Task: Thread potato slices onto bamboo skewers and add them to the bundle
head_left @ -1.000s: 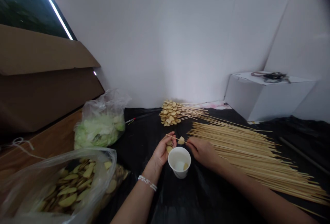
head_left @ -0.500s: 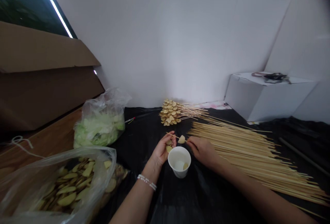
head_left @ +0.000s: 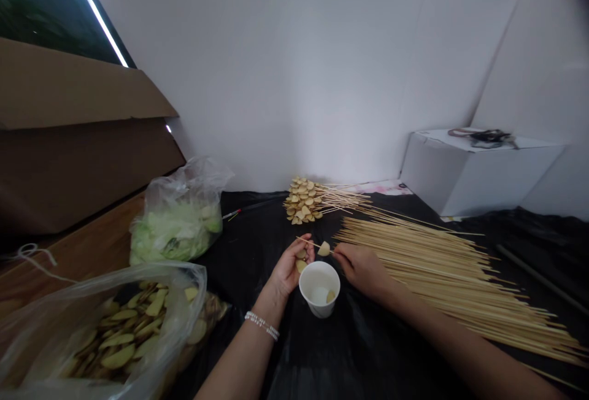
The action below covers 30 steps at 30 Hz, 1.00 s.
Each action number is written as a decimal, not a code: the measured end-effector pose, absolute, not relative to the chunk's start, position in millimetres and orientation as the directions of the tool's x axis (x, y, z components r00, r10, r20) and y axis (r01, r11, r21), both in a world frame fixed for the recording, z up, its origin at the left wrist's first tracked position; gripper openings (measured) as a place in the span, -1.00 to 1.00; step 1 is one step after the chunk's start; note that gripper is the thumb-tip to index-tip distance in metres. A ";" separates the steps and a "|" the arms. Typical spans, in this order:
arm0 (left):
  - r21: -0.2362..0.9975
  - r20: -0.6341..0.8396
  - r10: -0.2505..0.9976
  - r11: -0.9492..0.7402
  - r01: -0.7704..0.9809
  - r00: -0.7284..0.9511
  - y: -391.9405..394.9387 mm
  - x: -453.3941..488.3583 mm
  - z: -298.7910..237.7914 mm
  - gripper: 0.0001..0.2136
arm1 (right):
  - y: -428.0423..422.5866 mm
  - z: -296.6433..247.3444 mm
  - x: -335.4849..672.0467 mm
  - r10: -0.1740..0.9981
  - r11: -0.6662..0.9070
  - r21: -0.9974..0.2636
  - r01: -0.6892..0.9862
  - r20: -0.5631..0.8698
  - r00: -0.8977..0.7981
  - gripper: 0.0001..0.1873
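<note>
So far, a stack of potato-loaded bamboo skewers (head_left: 301, 202) lies beyond the white paper cup (head_left: 319, 292), far outnumbered by bare pale bamboo skewers (head_left: 442, 283) right of it; the curled left hand (head_left: 289, 268) grips a part-loaded thin skewer (head_left: 308, 242), the right hand (head_left: 363, 271) pinched at its far end

My head has tipped down a touch since a moment ago, so the cardboard box (head_left: 69, 136), the plastic bag of potato slices (head_left: 184, 283) and the paper cup (head_left: 319, 288) all sit slightly higher in my view, the cup a little further left too. My left hand (head_left: 289, 268) and the bamboo skewer (head_left: 309, 243) across it have shifted up with them, only very slightly.
</note>
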State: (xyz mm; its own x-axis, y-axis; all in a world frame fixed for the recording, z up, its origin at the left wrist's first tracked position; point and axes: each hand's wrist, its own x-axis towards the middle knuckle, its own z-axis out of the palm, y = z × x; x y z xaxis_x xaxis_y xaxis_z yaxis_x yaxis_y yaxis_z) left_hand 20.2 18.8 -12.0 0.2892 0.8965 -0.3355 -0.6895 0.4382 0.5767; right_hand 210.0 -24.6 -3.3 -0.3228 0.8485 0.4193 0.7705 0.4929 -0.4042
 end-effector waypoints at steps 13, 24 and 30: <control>0.621 -0.320 0.908 0.417 -0.664 0.271 16.5 23.3 -9.7 -0.73 | -27.0 -5.5 205.9 0.852 0.496 -0.317 0.808 0.360 -0.381 -0.71; 0.679 -0.310 0.920 0.390 -0.622 0.239 16.6 26.7 -10.0 -0.69 | -29.2 -6.3 204.5 0.857 0.493 -0.293 0.819 0.326 -0.399 -0.71; 0.680 -0.298 0.922 0.388 -0.622 0.248 15.2 26.9 -9.0 -0.70 | -28.6 -6.9 204.4 0.857 0.492 -0.296 0.819 0.330 -0.395 -0.71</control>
State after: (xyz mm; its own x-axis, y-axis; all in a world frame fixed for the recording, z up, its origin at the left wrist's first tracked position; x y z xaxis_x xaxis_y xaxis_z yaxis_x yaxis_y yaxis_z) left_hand 26.9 15.2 -9.0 0.2483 0.9216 -0.2984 -0.6220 0.3878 0.6802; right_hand 204.4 -28.6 -6.9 -0.3952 0.8572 0.3303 0.8190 0.4916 -0.2958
